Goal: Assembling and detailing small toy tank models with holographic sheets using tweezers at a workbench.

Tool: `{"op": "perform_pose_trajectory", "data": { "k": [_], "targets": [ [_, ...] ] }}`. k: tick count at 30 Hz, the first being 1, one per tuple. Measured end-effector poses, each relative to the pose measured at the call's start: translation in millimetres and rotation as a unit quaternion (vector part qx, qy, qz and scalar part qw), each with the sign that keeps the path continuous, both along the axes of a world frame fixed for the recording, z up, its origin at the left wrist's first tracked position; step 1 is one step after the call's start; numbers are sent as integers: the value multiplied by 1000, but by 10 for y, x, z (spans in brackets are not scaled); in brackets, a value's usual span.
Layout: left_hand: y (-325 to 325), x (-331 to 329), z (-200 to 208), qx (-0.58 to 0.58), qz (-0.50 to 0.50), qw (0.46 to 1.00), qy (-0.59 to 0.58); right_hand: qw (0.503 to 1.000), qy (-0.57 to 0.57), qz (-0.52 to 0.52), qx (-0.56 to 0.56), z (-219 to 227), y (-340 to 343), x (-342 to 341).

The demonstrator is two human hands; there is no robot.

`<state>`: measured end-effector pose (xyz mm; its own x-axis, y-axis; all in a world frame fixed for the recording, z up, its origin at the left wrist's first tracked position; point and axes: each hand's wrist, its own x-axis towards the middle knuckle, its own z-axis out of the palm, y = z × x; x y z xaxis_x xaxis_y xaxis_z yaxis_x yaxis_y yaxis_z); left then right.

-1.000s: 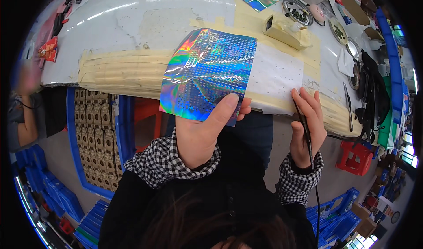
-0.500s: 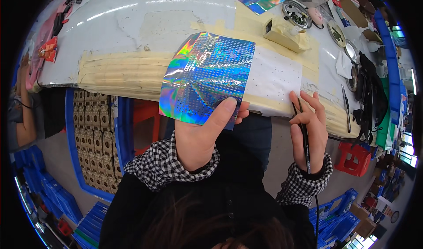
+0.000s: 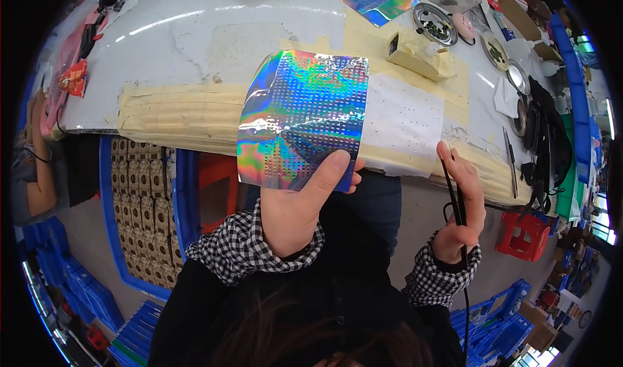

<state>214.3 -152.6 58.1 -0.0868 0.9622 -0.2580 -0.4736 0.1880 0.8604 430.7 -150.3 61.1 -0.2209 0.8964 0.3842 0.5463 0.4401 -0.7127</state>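
Note:
My left hand (image 3: 295, 211) pinches the lower right corner of a shiny holographic sheet (image 3: 298, 120), thumb on top and fingers beneath. Rows of small rectangular marks cover the sheet, which is tilted and slightly bent over the table's front edge. Just right of it lies a white paper (image 3: 403, 123) dotted with tiny dark specks, its left side hidden by the sheet. My right hand (image 3: 462, 205) is closed on a slim black tool (image 3: 459, 205) that looks like tweezers, near the paper's lower right corner. A thin black cord (image 3: 466, 308) runs down beside that wrist.
Behind the paper stands a tape-covered block (image 3: 418, 57). Another holographic sheet (image 3: 378, 0) and a round dish of dark bits (image 3: 435, 24) lie farther back. A black pen-like tool (image 3: 510, 162) rests at right. A blue crate of patterned boxes (image 3: 139, 205) stands below left; another person's arm (image 3: 40, 172) is far left.
The holographic sheet has shifted slightly left and tilted differently, so its reflections changed. My right hand has turned and drawn back a little from the paper, fingers straighter around the black tool.

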Motion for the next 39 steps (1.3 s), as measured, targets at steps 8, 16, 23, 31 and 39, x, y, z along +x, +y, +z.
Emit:
{"op": "perform_pose_trajectory", "data": {
  "k": [8, 16, 23, 31, 39],
  "targets": [
    [1, 33, -24, -8, 9, 1000, -5, 991, -42, -119, 45, -109, -15, 16],
    [40, 54, -77, -13, 22, 1000, 13, 981, -135, -56, 125, -107, 46, 78],
    [66, 64, -98, -4, 18, 1000, 23, 979, -140, -29, 144, -148, 100, 131],
    [71, 120, -107, -6, 46, 998, 52, 977, -148, -25, 154, -177, 129, 161],
    [65, 92, -119, 2, 23, 999, 39, 977, -143, -27, 155, -185, 135, 171]
  ]
}}
